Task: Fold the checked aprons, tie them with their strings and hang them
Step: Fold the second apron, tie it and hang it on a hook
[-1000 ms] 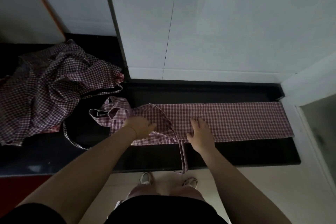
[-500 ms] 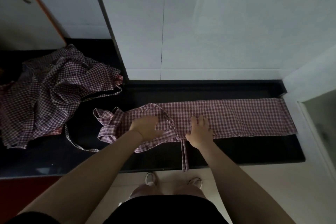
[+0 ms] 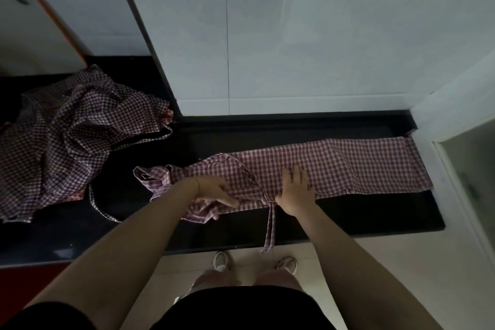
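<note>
Left fingers gripping one folded apron, right fingers flat on it, one crumpled apron beside.

folded checked apron lies lengthwise on counter; another crumpled.

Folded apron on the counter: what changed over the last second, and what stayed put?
The left hand slid toward the near edge of the folded apron and now grips the bunched fabric there, drawing the bib end in toward the middle. The right hand stayed flat on the strip, holding it down. The hanging string, the heap of aprons and the black counter look unchanged.
</note>
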{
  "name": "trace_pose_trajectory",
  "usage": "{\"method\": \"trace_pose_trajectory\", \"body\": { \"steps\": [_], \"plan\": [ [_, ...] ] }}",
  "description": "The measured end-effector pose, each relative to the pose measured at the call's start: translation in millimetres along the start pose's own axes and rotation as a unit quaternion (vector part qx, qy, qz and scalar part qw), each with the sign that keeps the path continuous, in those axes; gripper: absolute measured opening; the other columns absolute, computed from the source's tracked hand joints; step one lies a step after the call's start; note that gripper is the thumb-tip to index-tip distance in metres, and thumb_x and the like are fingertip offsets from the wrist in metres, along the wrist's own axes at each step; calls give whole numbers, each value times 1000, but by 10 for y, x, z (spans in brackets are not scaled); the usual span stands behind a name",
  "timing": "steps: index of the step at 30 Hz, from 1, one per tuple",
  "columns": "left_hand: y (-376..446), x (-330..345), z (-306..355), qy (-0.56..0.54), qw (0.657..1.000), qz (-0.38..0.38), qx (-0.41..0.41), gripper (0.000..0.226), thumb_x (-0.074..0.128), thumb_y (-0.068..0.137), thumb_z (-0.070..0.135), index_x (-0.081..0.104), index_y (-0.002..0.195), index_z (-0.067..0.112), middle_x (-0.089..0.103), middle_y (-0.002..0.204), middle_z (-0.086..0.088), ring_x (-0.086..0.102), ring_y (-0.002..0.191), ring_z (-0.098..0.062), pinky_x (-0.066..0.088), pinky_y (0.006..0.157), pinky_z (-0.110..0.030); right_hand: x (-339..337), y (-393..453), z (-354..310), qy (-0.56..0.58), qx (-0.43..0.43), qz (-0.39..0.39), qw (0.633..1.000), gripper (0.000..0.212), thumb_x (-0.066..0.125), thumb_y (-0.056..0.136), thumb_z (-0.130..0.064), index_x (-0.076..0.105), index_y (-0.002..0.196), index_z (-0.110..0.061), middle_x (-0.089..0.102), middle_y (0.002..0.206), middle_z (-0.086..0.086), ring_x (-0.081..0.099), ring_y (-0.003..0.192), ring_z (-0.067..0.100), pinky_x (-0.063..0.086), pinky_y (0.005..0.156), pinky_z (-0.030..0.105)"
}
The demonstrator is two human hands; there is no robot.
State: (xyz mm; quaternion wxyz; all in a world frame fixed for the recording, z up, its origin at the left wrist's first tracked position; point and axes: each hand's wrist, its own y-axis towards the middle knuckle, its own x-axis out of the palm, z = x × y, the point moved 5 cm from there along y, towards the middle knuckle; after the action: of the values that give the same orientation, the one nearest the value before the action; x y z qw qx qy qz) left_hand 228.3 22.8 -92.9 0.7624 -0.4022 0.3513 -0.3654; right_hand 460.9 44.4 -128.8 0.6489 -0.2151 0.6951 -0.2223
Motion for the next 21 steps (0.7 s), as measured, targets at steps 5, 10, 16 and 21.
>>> {"method": "trace_pose_trajectory", "body": {
  "steps": [5,10,16,21],
  "plan": [
    [-162,-135,-248,-55,996,-17,-62,68,37,94,68,66,101,7,67,103,-11,64,90,-21,39,110,-41,-37,-15,-10,5,-4,14,1000,88,60,93,-40,-1,156,-25,-13,164,11,-9,151,36,15,118,62],
    [-220,-427,-528,98,981,96,-135,62,46,93,64,63,119,10,63,113,-4,58,103,-20,45,96,-32,-61,-31,-26,20,4,18,1000,85,58,94,-40,0,155,-25,-12,164,11,-9,151,36,15,118,62],
    [-190,-366,-758,289,903,227,-222,42,39,101,40,55,135,21,51,144,0,43,135,-24,25,117,-43,-35,-62,-140,36,-28,60,997,78,51,94,-56,11,155,-29,1,165,7,2,152,31,19,118,57],
    [-256,-310,-495,375,818,366,-236,36,44,96,27,53,131,22,53,134,-4,45,124,-24,32,106,-49,32,-165,-285,9,-42,88,995,68,48,95,-58,19,152,-38,2,165,8,3,150,38,18,114,64]
  ]
}}
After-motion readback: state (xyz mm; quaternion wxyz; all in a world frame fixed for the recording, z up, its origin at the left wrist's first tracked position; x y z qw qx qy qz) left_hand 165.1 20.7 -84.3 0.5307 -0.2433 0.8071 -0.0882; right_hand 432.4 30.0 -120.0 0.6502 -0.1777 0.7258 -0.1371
